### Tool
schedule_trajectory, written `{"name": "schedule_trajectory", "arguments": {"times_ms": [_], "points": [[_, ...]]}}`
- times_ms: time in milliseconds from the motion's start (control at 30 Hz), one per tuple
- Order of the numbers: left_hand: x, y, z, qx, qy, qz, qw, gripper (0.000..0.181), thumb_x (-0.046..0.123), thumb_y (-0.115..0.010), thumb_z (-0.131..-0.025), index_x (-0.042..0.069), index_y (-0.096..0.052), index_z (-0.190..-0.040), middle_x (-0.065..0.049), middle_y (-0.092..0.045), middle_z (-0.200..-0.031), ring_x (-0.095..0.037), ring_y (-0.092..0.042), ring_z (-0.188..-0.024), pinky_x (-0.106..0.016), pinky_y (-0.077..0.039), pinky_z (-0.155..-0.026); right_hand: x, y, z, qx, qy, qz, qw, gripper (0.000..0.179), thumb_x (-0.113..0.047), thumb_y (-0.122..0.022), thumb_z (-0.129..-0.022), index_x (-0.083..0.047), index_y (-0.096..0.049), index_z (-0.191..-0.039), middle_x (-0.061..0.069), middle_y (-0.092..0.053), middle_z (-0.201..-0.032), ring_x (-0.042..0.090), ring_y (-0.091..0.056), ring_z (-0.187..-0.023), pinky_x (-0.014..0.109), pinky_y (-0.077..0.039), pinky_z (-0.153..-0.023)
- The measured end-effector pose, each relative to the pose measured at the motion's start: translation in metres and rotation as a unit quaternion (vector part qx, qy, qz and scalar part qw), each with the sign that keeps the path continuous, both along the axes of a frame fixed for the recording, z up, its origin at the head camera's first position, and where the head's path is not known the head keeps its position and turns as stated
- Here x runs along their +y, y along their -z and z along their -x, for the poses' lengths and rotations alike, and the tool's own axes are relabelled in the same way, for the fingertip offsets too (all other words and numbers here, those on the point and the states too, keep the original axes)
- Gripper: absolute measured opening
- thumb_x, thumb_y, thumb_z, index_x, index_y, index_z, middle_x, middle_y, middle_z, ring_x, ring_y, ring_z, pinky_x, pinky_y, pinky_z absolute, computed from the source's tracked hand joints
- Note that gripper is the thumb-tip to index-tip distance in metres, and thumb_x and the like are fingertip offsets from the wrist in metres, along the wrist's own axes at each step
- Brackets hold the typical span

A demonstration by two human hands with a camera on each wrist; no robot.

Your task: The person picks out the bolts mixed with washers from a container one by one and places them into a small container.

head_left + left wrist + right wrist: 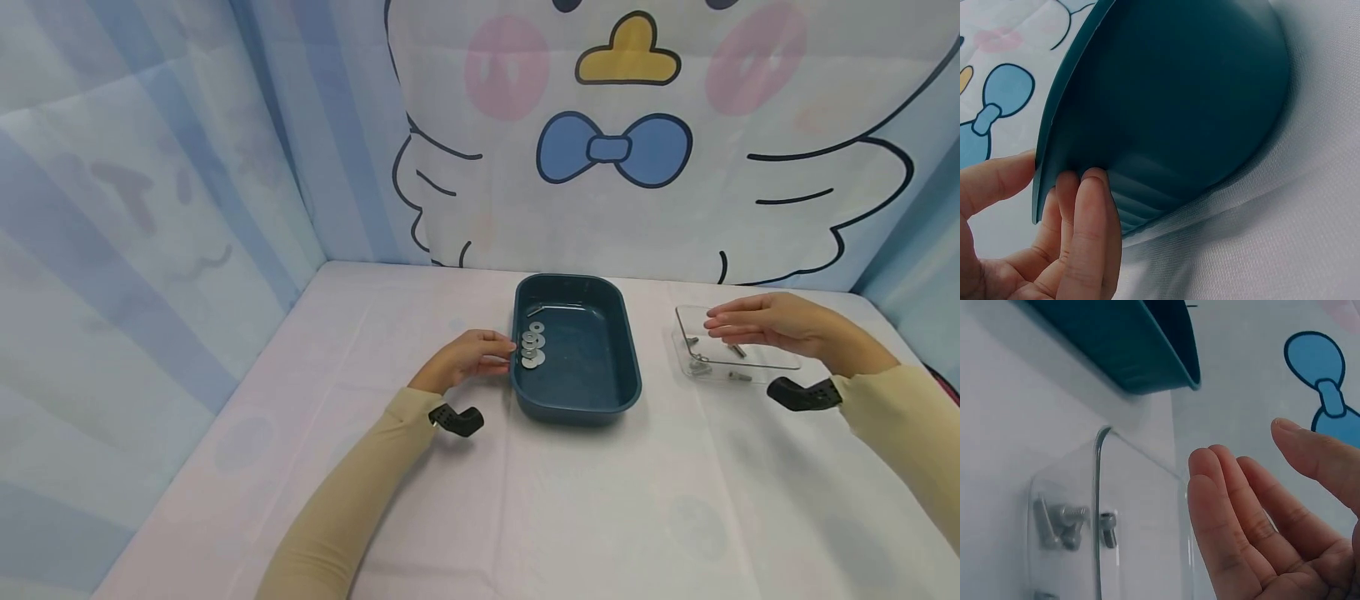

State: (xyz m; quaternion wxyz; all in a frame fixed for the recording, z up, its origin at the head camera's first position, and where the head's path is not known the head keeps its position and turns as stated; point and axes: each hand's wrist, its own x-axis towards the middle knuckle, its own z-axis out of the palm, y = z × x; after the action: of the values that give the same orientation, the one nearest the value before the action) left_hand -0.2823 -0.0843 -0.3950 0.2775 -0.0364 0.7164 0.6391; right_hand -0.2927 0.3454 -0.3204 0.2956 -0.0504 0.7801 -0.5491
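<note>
A dark teal tray (577, 367) stands mid-table, with several metal washers (529, 353) along its left side and a small bolt (535, 311) near its far left corner. My left hand (472, 357) pinches the tray's left rim; in the left wrist view the thumb is at the rim's edge and the fingers lie against the outer wall. Above a clear plastic box (780, 364) hovers my right hand (776, 323), fingers straight, thumb apart, nothing between them. Several metal bolts (1072, 515) lie inside that box.
A pale cloth covers the table (600, 500). Behind it hangs a curtain (480, 208) printed with a cartoon bird, and another striped curtain (150, 250) hangs on the left. A black wrist strap (806, 394) is on the right forearm.
</note>
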Motion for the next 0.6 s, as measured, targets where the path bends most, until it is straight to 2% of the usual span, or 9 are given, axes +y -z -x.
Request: {"name": "schedule_trajectory", "arguments": {"times_ms": [233, 433, 500, 600], "points": [[0.000, 0.000, 0.000, -0.003, 0.000, -0.001, 1.0000, 0.030, 0.016, -0.059, -0.093, 0.001, -0.057, -0.118, -0.009, -0.061, -0.111, -0.016, -0.061, -0.094, -0.029, -0.054, -0.090, -0.040, -0.015, -0.001, 0.023, -0.014, -0.018, 0.9995, 0.017, -0.013, -0.050, -0.097, -0.013, -0.060, -0.111, -0.011, -0.069, -0.099, 0.007, -0.067, -0.094, 0.023, -0.056, -0.083], [0.001, 0.000, 0.000, -0.004, -0.003, 0.001, 1.0000, 0.030, 0.016, -0.060, -0.092, 0.001, -0.057, -0.118, -0.010, -0.061, -0.112, -0.018, -0.061, -0.096, -0.030, -0.054, -0.091, -0.075, -0.020, 0.000, 0.042, -0.019, -0.019, 0.9988, 0.043, -0.016, -0.053, -0.096, 0.009, -0.045, -0.130, -0.008, -0.069, -0.100, 0.006, -0.067, -0.093, 0.025, -0.056, -0.084], [0.001, -0.001, -0.001, -0.004, -0.004, 0.001, 1.0000, 0.029, 0.016, -0.060, -0.092, 0.001, -0.058, -0.117, -0.010, -0.061, -0.112, -0.018, -0.061, -0.096, -0.030, -0.054, -0.091, -0.087, -0.021, 0.002, 0.046, -0.022, -0.023, 0.9984, 0.050, -0.018, -0.053, -0.096, 0.013, -0.039, -0.133, -0.007, -0.069, -0.101, 0.005, -0.067, -0.092, 0.024, -0.056, -0.084], [0.001, -0.001, -0.001, -0.005, -0.005, -0.001, 1.0000, 0.028, 0.015, -0.060, -0.092, 0.001, -0.058, -0.117, -0.010, -0.061, -0.111, -0.018, -0.061, -0.096, -0.031, -0.054, -0.092, -0.104, -0.022, 0.005, 0.046, -0.029, -0.019, 0.9983, 0.052, -0.017, -0.051, -0.097, 0.014, -0.035, -0.135, -0.005, -0.068, -0.104, 0.006, -0.067, -0.093, 0.024, -0.056, -0.085]]}}
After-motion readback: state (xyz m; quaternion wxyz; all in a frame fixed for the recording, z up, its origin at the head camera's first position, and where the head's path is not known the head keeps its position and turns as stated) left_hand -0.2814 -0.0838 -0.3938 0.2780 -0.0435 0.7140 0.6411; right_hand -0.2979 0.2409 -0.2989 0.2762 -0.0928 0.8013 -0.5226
